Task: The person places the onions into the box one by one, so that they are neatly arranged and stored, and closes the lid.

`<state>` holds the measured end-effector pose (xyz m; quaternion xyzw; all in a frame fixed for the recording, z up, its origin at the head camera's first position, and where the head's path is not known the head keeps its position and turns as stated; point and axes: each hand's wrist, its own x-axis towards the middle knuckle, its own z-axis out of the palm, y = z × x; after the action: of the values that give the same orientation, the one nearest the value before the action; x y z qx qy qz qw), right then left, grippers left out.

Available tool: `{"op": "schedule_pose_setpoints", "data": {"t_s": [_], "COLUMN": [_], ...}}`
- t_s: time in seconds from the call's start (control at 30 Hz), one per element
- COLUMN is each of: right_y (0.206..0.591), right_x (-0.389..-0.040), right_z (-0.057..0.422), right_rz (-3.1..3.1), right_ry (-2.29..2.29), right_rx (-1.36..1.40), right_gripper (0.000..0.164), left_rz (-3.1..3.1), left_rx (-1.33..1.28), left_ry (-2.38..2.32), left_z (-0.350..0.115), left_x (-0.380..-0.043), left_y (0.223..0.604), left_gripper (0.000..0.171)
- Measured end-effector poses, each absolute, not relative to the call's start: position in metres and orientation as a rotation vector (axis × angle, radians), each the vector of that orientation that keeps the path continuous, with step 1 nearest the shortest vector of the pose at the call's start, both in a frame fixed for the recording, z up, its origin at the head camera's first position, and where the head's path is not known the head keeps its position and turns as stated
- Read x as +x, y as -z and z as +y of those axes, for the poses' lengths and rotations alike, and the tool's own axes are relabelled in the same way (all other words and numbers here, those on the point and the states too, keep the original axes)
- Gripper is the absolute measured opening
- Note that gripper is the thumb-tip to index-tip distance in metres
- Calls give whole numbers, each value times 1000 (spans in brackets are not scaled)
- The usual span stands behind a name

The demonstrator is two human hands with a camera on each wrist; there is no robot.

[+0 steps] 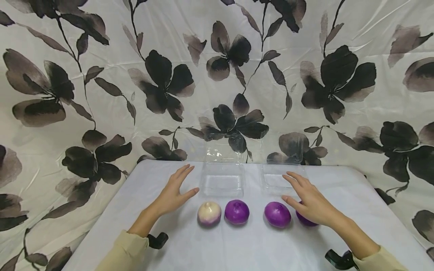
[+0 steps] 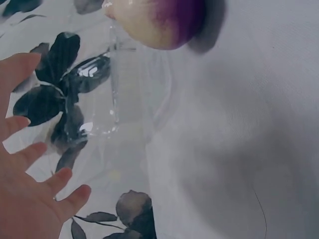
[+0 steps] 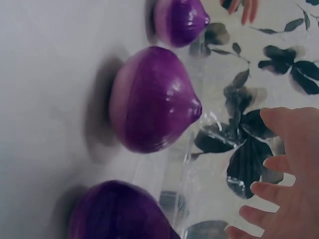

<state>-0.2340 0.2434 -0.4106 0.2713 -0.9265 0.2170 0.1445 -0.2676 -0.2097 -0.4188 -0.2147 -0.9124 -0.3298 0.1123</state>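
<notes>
Several onions lie in a row on the white table. Leftmost is a pale onion [image 1: 209, 213] with a purple tinge, then a purple onion [image 1: 237, 212], another purple onion [image 1: 277, 215], and a last purple onion [image 1: 306, 218] partly hidden by my right hand [image 1: 313, 201]. My left hand [image 1: 173, 194] hovers left of the pale onion, fingers spread, holding nothing. Over the rightmost onion the right hand is also spread and holds nothing. Behind the onions stand two clear plastic containers, the left container [image 1: 222, 184] and the right container [image 1: 271, 178], lids raised.
The table [image 1: 217, 248] has a white cover. Behind it hangs a floral cloth [image 1: 190, 30], which also shows at both sides. Black wrist devices sit below the hands, the left device [image 1: 158, 241] and the right device [image 1: 340, 259].
</notes>
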Motion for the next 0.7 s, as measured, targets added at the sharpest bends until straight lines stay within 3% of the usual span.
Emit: {"op": "schedule_pose_setpoints", "data": {"t_s": [0.7], "right_y": [410], "right_x": [-238], "right_z": [200], "right_rz": [-2734], "right_ry": [-866], "right_rx": [885], "right_gripper": [67], "left_rz": [-2617], "left_rx": [-534], "left_ry": [1232], "left_z": [-200], "left_x": [-280], "left_y": [428], "left_gripper": [72]}}
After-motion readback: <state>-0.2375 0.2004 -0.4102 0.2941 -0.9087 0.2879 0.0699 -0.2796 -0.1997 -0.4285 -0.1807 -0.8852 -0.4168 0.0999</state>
